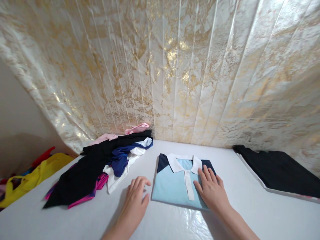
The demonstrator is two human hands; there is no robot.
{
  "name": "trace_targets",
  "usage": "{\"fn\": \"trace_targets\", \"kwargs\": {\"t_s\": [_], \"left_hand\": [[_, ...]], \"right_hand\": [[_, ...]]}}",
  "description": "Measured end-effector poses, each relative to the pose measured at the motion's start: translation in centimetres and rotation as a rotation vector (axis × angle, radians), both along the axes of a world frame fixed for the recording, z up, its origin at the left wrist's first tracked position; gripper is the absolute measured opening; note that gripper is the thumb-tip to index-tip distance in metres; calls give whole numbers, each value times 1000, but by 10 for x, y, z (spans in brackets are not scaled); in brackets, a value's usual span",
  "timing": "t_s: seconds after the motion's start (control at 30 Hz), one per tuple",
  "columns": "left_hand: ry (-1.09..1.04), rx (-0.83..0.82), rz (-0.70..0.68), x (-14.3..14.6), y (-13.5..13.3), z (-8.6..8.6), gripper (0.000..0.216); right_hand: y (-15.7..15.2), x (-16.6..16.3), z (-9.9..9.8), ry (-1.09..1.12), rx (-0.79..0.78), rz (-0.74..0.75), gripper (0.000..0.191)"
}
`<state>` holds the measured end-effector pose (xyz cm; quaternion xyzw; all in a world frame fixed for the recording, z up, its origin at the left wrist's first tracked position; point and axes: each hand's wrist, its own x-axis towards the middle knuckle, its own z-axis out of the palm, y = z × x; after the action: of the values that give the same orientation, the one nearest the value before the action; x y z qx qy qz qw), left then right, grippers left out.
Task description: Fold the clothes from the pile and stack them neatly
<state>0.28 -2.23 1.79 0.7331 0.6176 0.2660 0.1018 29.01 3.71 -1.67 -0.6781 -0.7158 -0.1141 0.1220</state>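
So a light-blue polo shirt (168, 186) is laid out, folded into a neat block, around the middle of the white table (172, 226). It's placed with the white collar (178, 165) at the far edge and what looks like a folded edge toward the person. The white placket (189, 186) is lined up roughly front to back, tilted just a bit. The block is so close to square that a long axis can't really be called from this angle.

The nearer hand is easy though: the right hand (213, 191) is rested on the shirt's right side, fingertips up by the collar and the navy shoulder. Its grip is flat and spread, with nothing pinched as far as can be seen. From there, most of the shirt is stretched out to the left.

The left hand (136, 195) is held just beside the left edge, apparently not touching. Its fingers are loosely curled, with the thumb kept apart from them and nothing held between. From that side, the shirt is found to the right and slightly farther forward.

Beyond the left hand, a messy clothes pile (85, 176) is heaped on the table; over on the right, well apart from the shirt, a black folded stack (280, 173) is set down.
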Motion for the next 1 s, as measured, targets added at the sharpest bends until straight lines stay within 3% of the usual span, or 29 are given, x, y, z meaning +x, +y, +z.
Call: {"fn": "trace_targets", "kwargs": {"t_s": [0.07, 0.1, 0.2, 0.3, 0.4, 0.53, 0.83, 1.0], "left_hand": [[31, -50, 10, -16, -5, -2, 34], [41, -66, 2, -20, -7, -2, 33], [61, -95, -13, -17, -9, -1, 28], [59, -111, 4, -10, -8, 1, 25], [23, -121, 6, -8, -10, 3, 26], [-67, -110, -25, -2, -10, 5, 30], [-261, -71, -65, 9, 2, 1, 14], [-254, -100, -65, 7, 6, 5, 4]], "right_hand": [[2, -19, 22, 9, 47, 100, 47], [4, -34, 35, 29, 74, 222, 49], [13, -85, 66, 112, -39, 763, 53], [23, -124, 72, 74, -148, 1027, 35], [29, -134, 58, 70, -149, 1055, 19], [28, -125, 43, 255, -68, 977, 24], [28, -117, 41, 616, -5, 985, 30], [31, -113, 39, 740, 29, 995, 29]]}}
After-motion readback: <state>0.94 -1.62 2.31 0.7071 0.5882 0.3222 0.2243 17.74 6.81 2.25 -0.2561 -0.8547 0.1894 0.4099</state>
